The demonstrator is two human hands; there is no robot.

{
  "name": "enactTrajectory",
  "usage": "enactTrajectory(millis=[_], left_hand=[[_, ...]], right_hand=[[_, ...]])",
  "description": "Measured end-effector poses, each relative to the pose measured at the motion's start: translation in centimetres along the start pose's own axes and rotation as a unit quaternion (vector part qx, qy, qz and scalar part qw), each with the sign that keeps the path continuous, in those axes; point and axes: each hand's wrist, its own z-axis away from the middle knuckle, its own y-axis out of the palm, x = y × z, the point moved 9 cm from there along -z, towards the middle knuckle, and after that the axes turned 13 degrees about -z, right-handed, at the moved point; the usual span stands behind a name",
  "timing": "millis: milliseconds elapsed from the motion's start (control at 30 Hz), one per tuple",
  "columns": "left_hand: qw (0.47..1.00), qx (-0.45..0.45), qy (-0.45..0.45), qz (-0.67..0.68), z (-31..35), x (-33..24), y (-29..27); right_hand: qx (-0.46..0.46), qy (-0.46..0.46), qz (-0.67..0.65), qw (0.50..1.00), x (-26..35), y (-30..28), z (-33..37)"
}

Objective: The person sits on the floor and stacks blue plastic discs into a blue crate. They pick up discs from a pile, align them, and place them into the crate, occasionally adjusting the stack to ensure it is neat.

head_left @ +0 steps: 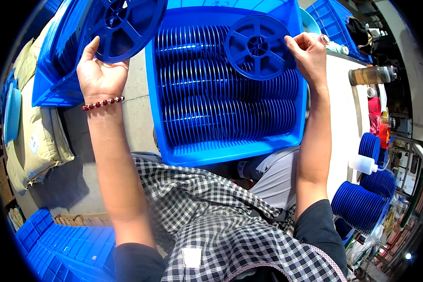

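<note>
My left hand point(103, 75), with a red bead bracelet at the wrist, grips the lower rim of a blue plastic reel point(113, 19) at the upper left. The top of that reel is cut off by the picture's edge. In my right hand point(311, 56), a second blue reel point(257, 46) is pinched by its right edge between thumb and fingers. It hangs face up above a blue bin point(230, 157). Inside the bin, several rows of similar reels point(221, 120) stand on edge, packed closely side by side. The held reel hides part of the upper rows.
A blue crate point(56, 77) holding upright reels stands at the left, beside pale sacks point(40, 136). On the white table point(345, 113) at the right are a bottle point(371, 75), a white container point(363, 163) and stacked reels point(359, 204). More blue crates point(73, 246) lie lower left.
</note>
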Motion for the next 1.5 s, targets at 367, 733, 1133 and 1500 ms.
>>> enactTrajectory(millis=[367,733,1133,1500], left_hand=[[0.999,-0.025,0.015,-0.028,0.9,0.0,0.3],[1.0,-0.004,-0.012,0.009,0.2,0.1,0.4],[0.999,-0.034,-0.014,0.017,1.1,-0.3,1.1],[0.999,-0.039,-0.014,0.015,1.7,0.1,1.7]], right_hand=[[-0.05,-0.044,0.1,0.993,3.2,1.0,-0.1],[-0.028,-0.082,0.209,0.974,7.2,6.2,-2.9],[-0.012,-0.086,0.249,0.965,7.8,12.5,-5.0],[-0.007,0.032,0.146,0.989,10.0,9.4,-2.1]])
